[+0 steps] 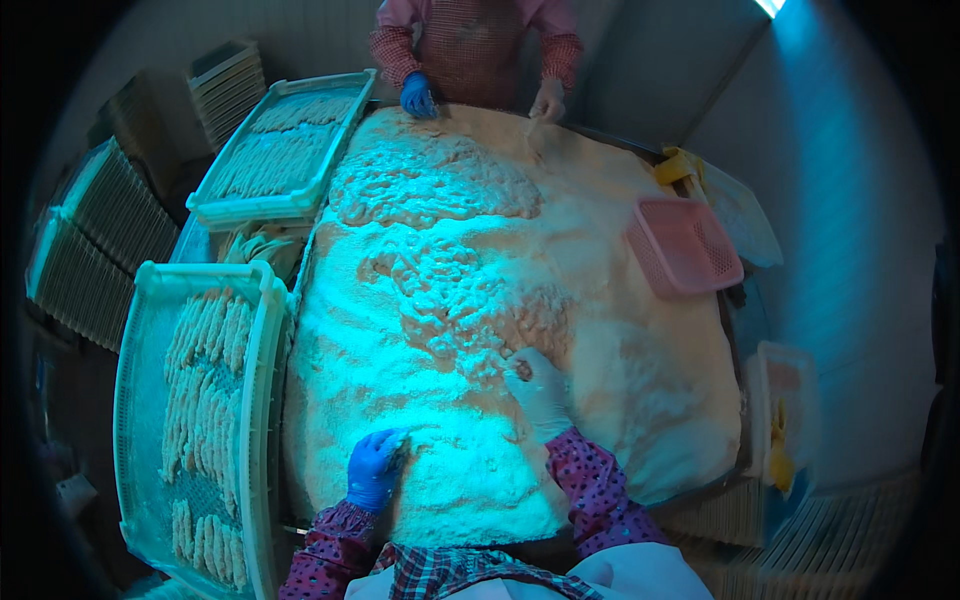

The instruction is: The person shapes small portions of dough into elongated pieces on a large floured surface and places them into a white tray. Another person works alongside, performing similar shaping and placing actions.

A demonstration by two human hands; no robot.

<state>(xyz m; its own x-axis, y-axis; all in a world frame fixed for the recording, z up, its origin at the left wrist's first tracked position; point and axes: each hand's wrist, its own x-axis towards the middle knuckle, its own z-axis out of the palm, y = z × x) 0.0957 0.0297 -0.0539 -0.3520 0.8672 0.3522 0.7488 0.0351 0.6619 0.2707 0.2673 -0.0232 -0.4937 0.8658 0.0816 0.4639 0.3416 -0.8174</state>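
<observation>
A wide bed of pale breading crumbs (337,390) covers the table before me. Across its middle lies a loose heap of crumb-coated strips (450,292). At the heap's near edge, my right hand (541,394), in a whitish glove, has its fingers curled around a small coated piece (523,368). Closer to me and to the left, my left hand (373,466), in a blue glove, rests at the crumbs with its fingers bent. Their tips are in shadow, and whether they pinch anything cannot be made out.
Rows of coated strips (206,390) lie in a mesh tray (261,420) on the left. Behind it stands another filled tray (322,176). A co-worker (476,52) stands opposite, near a second heap (435,180). A pink basket (690,244) sits at right.
</observation>
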